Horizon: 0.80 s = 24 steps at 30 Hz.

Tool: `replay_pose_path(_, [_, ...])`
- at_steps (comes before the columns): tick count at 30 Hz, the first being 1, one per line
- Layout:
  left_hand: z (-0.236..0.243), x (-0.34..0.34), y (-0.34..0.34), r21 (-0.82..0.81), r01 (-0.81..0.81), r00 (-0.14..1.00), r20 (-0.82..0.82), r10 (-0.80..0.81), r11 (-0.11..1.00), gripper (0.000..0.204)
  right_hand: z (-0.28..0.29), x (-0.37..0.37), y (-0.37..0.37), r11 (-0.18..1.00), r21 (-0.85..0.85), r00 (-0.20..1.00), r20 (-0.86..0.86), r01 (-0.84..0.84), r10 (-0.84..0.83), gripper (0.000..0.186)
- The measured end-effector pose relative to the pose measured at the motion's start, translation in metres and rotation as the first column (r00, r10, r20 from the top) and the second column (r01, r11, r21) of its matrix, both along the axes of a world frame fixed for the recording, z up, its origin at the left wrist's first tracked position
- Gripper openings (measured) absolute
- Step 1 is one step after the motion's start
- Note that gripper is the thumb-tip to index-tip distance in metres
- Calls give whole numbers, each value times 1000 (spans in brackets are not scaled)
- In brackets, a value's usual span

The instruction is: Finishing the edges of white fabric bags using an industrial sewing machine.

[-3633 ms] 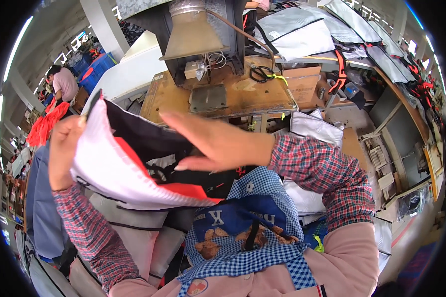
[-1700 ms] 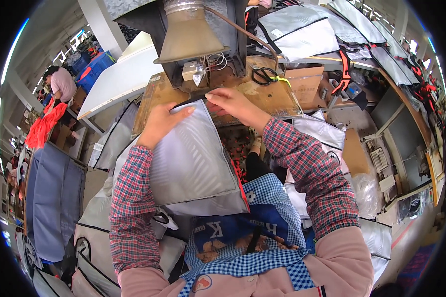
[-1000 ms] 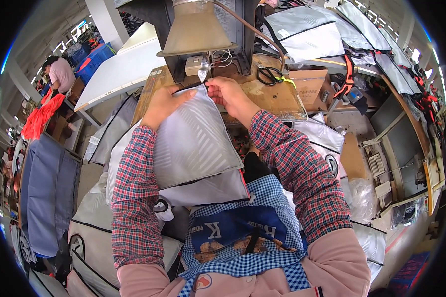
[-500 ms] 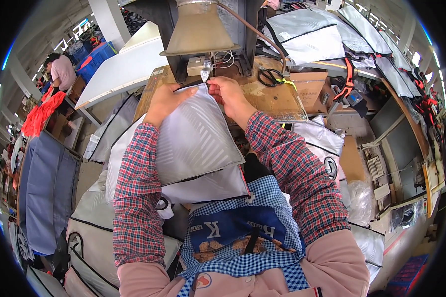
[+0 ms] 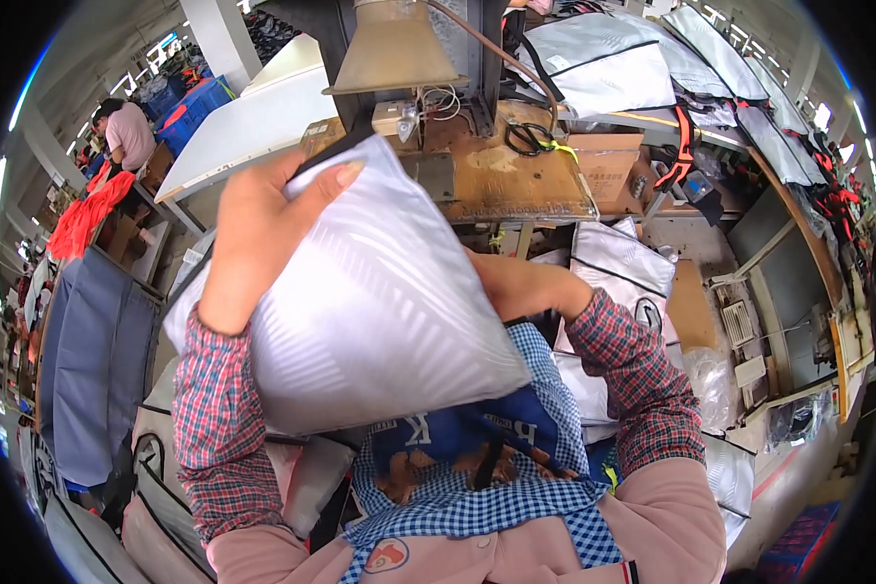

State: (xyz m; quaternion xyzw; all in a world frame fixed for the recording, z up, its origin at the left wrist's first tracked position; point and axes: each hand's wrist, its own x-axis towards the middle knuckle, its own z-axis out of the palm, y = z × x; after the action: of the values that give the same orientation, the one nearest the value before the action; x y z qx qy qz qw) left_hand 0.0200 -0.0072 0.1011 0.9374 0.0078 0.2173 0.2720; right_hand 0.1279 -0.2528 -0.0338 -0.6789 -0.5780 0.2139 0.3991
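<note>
My left hand [image 5: 268,229] grips a silvery white fabric bag piece [image 5: 370,302] with a faint stripe pattern and black edging, thumb on its face near the upper corner. My right hand [image 5: 516,282] is at the bag's right side, its fingers hidden behind the fabric. The bag is lifted, tilted, over my blue checked apron [image 5: 574,438]. Just beyond it stands a machine with a beige funnel hood [image 5: 394,58] and a small metal head [image 5: 409,125] on a worn wooden worktop [image 5: 526,180], where black scissors [image 5: 524,138] lie.
More silvery bags [image 5: 594,78] are heaped at back right and at both sides. A white table [image 5: 243,136] is left of the machine. A co-worker [image 5: 127,141] works at far left near red fabric [image 5: 78,224]. Cardboard [image 5: 603,170] and a shelf frame stand right.
The bag has come away from the machine head toward me and up. My left hand moved left and down with it; my right hand moved down and right, behind the fabric.
</note>
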Motion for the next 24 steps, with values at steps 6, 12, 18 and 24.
replay_pose_path(6, [51,-44,-77,148,57,930,353,-107,987,36,33,-64,-55,918,186,848,-480,350,-225,81])
replay_pose_path(12, [17,-62,-148,165,609,747,211,-631,776,42,28,-108,-161,771,239,581,-789,591,-201,71])
replay_pose_path(18, [-117,-68,-125,-248,838,294,-546,-785,486,45,-38,-93,-268,783,27,621,-627,621,-470,71])
replay_pose_path(24, [-171,-100,-184,-339,923,52,-358,-932,181,36,-9,-74,-285,544,-420,602,771,727,-209,49])
